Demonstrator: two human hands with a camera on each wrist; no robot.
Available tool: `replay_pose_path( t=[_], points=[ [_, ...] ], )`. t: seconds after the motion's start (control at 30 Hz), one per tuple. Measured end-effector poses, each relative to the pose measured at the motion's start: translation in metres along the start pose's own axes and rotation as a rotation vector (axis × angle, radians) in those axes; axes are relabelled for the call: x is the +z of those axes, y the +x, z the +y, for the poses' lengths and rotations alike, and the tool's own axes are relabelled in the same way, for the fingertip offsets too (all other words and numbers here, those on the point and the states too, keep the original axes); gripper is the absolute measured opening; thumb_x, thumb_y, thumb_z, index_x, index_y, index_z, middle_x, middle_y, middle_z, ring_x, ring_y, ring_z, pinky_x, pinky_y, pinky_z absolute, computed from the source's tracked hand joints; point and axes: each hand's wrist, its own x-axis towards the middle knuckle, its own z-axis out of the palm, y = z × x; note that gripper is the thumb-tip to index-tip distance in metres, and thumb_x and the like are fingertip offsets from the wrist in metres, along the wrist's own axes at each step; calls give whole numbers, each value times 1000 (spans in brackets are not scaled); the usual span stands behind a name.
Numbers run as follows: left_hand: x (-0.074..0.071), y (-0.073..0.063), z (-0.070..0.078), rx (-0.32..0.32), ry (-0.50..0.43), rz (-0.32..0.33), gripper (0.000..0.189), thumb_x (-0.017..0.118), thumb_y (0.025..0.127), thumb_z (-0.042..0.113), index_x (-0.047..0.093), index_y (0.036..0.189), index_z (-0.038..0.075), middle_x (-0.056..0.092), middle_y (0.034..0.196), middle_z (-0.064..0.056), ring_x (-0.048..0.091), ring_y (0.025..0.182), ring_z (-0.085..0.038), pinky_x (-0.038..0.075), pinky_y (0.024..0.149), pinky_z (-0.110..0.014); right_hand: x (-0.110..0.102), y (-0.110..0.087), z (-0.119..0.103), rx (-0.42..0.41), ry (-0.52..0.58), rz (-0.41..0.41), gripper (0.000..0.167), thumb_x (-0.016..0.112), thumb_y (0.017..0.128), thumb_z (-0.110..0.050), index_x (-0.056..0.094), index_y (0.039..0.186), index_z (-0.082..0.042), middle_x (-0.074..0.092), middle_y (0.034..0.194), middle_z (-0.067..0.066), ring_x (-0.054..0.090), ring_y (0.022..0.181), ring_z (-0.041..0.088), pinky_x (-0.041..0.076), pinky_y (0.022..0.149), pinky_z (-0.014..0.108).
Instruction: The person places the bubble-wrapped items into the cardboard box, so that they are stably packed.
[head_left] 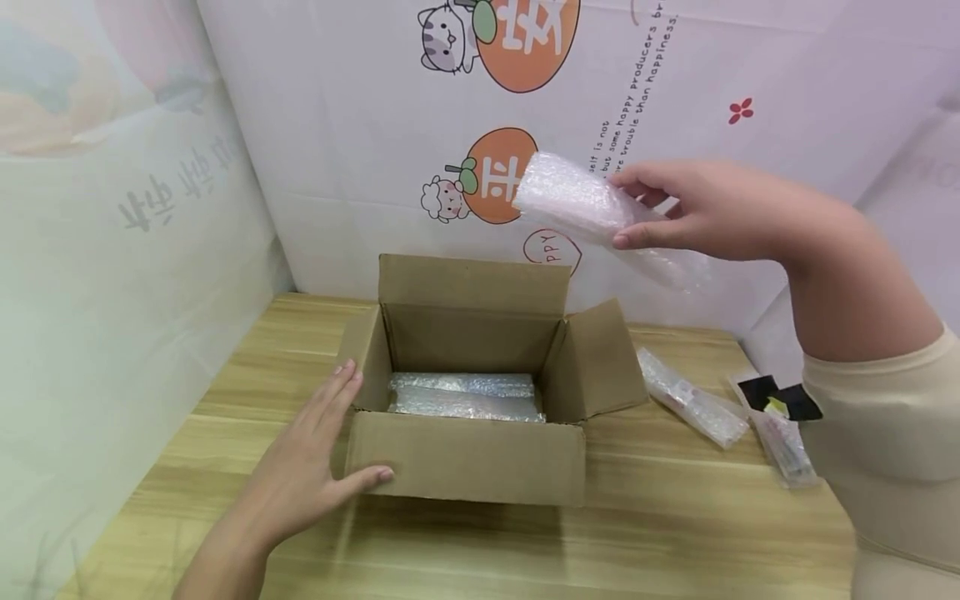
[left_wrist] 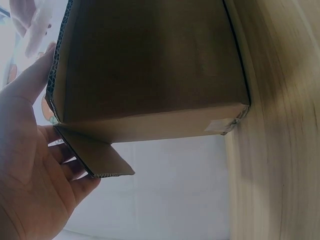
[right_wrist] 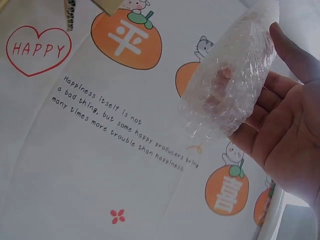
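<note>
In the head view my right hand [head_left: 697, 208] holds a bubble-wrapped bundle [head_left: 570, 196] up in the air, thumb below and fingers above. The right wrist view shows the clear bubble wrap [right_wrist: 235, 75] with something pinkish inside, too blurred to name. My left hand [head_left: 307, 458] rests at the near left corner of an open cardboard box [head_left: 465, 462], its fingers extended along the left flap and its thumb on the front flap. Inside the box lie bubble-wrapped packages [head_left: 465, 404] side by side. In the left wrist view the fingers touch a small flap [left_wrist: 95, 152].
On the wooden table [head_left: 675, 533], right of the box, lie a bubble-wrapped strip [head_left: 693, 400] and a clear packet [head_left: 783, 446] with black pieces beside it. A printed white sheet [head_left: 330, 125] covers the walls behind and at the sides.
</note>
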Motion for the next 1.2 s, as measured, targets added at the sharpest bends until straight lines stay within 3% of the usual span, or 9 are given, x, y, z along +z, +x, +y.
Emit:
replay_pose_path(
  t=[0.17,0.5,0.6,0.73,0.97,1.1,1.2],
  points=[
    [0,-1,0,7,5,3,111,64,78,72,10,159,20,9,166,2,14,152,-21,19,124,-40,-5,20,-17,-10,-65,-74,69,62,89,-58,44,145,-22,57,134,8,53,124,26,43,103,50],
    [-1,0,1,6,-2,-16,110,64,78,72,11,159,20,10,166,2,15,152,-22,26,120,-48,3,55,-48,-96,-161,-188,64,62,91,-55,46,144,-24,58,134,7,52,126,27,41,107,52],
    [-3,0,2,-1,3,-32,111,63,79,73,9,159,19,9,166,1,15,152,-23,29,118,-52,10,67,-58,-120,-164,-229,44,64,92,-46,55,127,-20,61,121,6,56,114,24,46,97,46],
    [-6,2,3,-8,14,-59,112,61,79,74,7,159,18,7,166,-1,15,152,-25,32,115,-56,21,81,-72,-145,-188,-265,24,64,91,-34,56,106,-17,62,106,3,56,99,21,47,85,37],
    [-9,4,3,-5,35,-91,114,58,78,76,5,159,16,6,166,-4,16,152,-26,30,116,-54,44,101,-93,-123,-265,-363,45,62,87,-33,54,129,-19,61,115,1,56,104,19,46,92,37],
    [-10,5,2,-1,48,-101,114,56,78,78,4,159,16,5,166,-4,17,151,-27,31,116,-55,54,111,-104,-94,-272,-436,43,63,87,-31,53,127,-19,60,111,0,54,99,19,46,85,34],
    [-11,5,1,2,53,-105,114,56,78,78,5,159,16,6,166,-5,18,151,-27,31,116,-55,67,118,-110,-90,-288,-484,46,65,86,-30,52,128,-17,58,116,0,53,102,19,47,88,35]
  ],
)
